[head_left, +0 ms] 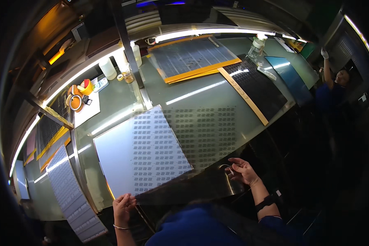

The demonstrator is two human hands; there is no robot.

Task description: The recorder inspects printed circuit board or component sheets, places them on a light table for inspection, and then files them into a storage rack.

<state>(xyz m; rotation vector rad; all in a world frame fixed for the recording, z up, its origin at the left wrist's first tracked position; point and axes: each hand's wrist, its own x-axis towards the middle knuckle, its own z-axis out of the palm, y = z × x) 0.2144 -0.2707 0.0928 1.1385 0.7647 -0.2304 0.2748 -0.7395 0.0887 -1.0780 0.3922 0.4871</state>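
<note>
A clear film (205, 137) with rows of small black printed marks stretches over the table's near edge. Its left part overlies a white sheet (112, 143), which lies on the glass tabletop. My left hand (124, 201) is closed, pinching the film's near left corner beside the sheet's edge. At the film's near right corner, my right hand (242, 172) has its fingers bent together on the glossy, curled edge. A bright curved glint shows at those fingertips; its exact shape is hard to make out.
Orange-edged films (192, 57) lie at the back, beside a dark sheet with a wooden strip (244, 96). A glass jar (256, 47) and white bottle (107, 68) stand farther off. A metal post (129, 45) rises behind. A printed sheet (71, 192) overhangs the left edge. Another person (334, 90) is at right.
</note>
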